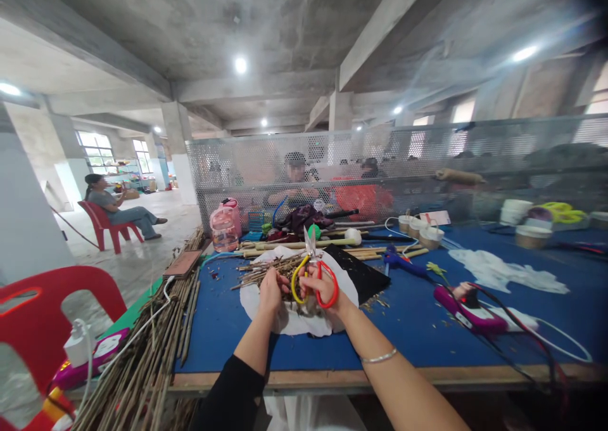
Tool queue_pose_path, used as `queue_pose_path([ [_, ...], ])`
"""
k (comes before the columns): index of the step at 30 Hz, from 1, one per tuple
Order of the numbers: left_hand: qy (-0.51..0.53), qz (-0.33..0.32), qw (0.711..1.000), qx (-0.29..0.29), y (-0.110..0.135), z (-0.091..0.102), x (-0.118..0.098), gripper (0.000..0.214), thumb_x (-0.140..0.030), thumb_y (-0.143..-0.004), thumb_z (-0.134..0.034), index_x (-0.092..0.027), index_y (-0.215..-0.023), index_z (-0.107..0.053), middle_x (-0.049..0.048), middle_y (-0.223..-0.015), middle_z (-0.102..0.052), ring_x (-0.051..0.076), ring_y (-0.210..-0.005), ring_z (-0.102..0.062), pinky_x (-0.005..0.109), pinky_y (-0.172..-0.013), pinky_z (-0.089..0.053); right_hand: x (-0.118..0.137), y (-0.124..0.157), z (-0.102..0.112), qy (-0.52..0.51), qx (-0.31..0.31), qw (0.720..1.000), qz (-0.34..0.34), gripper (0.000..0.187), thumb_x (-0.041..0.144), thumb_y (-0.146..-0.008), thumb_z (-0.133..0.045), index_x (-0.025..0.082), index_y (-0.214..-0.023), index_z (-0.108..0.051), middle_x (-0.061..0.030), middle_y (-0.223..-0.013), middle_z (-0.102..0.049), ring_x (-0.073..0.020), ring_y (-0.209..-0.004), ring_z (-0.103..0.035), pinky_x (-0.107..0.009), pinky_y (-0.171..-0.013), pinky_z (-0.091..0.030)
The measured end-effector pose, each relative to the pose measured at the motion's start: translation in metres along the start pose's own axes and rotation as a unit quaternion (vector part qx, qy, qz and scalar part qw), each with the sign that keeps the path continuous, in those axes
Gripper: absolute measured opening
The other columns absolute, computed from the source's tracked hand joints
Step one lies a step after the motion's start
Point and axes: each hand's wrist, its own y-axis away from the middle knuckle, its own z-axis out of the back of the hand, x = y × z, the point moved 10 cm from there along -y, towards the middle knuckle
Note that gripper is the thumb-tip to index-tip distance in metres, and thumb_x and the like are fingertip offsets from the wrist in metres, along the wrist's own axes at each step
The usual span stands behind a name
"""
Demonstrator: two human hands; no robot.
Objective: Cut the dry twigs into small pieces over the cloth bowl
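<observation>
My right hand (324, 287) is closed round scissors (312, 267) with one yellow and one red handle loop, blades pointing up and away. My left hand (270, 289) is closed on a bunch of thin dry twigs (266, 272), which stick out to the left. Both hands are over a white cloth (289, 320) spread on the blue table top (223, 329), with a black sheet (361, 272) just to the right of it.
A heap of long sticks (147, 348) lies at the table's left edge by a red plastic chair (42, 317). A purple glue gun (468, 314) with cables, white cups (420, 228), a pink bottle (225, 225) and a mesh screen (380, 158) with people behind it stand further off.
</observation>
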Motion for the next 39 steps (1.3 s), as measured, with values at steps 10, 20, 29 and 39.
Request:
queue_pose_path([
  [10,0.027,0.058,0.996,0.066,0.008,-0.017,0.0,0.033,-0.044,-0.07,-0.052,-0.017,-0.089,-0.056,-0.0055,-0.054,-0.048,0.006,-0.036,-0.034,0.018,-0.035,-0.018,0.01,-0.001,0.032,0.324,-0.134,0.934,0.07,0.026,0.043,-0.072,-0.056,0.018,-0.068,-0.054,-0.0002,-0.063,-0.055,-0.0142,-0.059,-0.049,-0.025,-0.056,-0.038],
  [20,0.072,0.076,0.991,0.078,0.011,-0.022,0.004,0.033,-0.047,-0.064,-0.061,-0.018,-0.073,-0.048,-0.006,-0.054,-0.047,0.004,-0.037,-0.036,0.015,-0.032,-0.018,0.007,-0.003,0.034,0.391,-0.153,0.904,0.074,0.011,0.021,-0.07,-0.052,0.017,-0.08,-0.054,-0.0036,-0.079,-0.059,-0.0166,-0.072,-0.053,-0.027,-0.067,-0.04],
  [29,0.161,0.101,0.979,0.073,0.008,-0.021,0.01,0.044,-0.044,-0.053,-0.075,-0.015,-0.079,-0.056,-0.0045,-0.057,-0.05,0.005,-0.045,-0.046,0.016,-0.039,-0.032,0.007,0.001,0.019,0.448,-0.129,0.881,0.077,0.051,0.049,-0.058,-0.071,0.017,-0.095,-0.056,-0.0086,-0.095,-0.058,-0.0236,-0.09,-0.053,-0.033,-0.075,-0.04],
  [39,0.154,0.083,0.98,0.095,0.008,-0.027,0.005,0.039,-0.046,-0.053,-0.073,-0.016,-0.069,-0.055,-0.005,-0.051,-0.048,0.006,-0.042,-0.043,0.018,-0.041,-0.031,0.006,0.001,0.015,0.483,-0.13,0.863,0.072,0.053,0.051,-0.059,-0.071,0.017,-0.096,-0.055,-0.0089,-0.098,-0.057,-0.0236,-0.091,-0.051,-0.033,-0.077,-0.037],
])
